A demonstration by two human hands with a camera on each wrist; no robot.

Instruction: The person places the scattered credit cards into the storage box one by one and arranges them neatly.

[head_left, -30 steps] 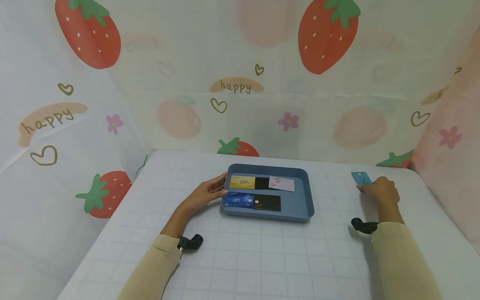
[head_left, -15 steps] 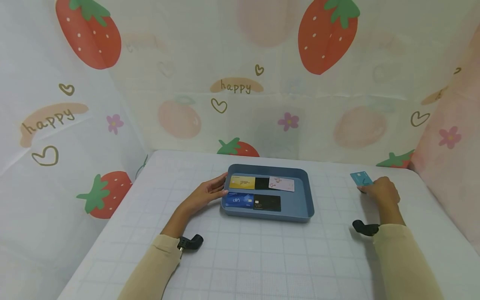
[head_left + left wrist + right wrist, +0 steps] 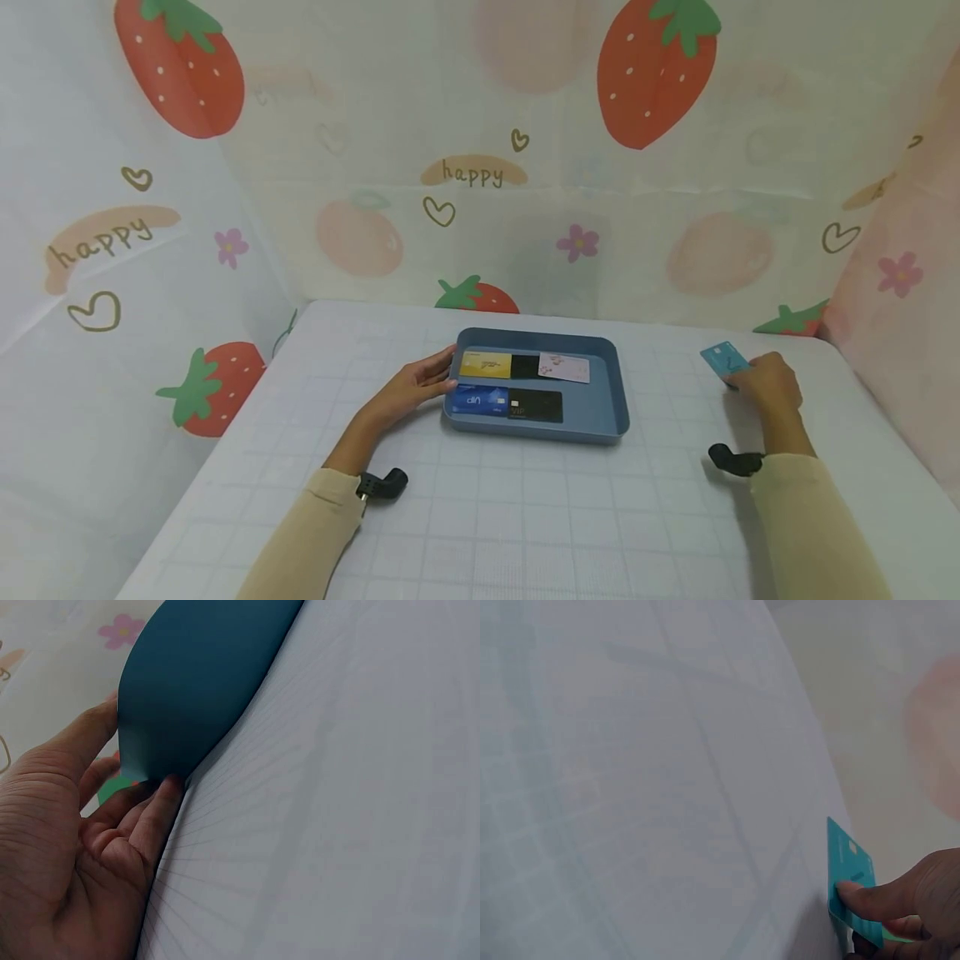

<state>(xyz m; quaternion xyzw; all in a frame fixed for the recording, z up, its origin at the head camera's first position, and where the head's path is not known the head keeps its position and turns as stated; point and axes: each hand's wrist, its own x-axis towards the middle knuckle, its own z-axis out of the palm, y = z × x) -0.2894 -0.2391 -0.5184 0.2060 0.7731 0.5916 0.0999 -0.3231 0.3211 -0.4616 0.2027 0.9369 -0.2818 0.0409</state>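
Note:
In the head view, a teal chip card (image 3: 726,358) is pinched by my right hand (image 3: 771,385) at the right of the table. The right wrist view shows my thumb flat on the face of the teal card (image 3: 847,862), which is tilted up on edge. My left hand (image 3: 405,390) rests against the left wall of a blue-grey tray (image 3: 592,408), its fingers extended. Inside the tray lie a yellow card (image 3: 486,364), a black card (image 3: 524,367), a pink-white card (image 3: 564,367), a blue VIP card (image 3: 480,400) and a black VIP card (image 3: 536,406).
The white table (image 3: 525,517) carries a pale grid pattern. A cloth backdrop (image 3: 630,192) printed with strawberries and hearts rises behind it and along both sides.
The teal card has turned and tilted up in my right hand, which has shifted slightly to the right. My left hand and the tray stay where they were.

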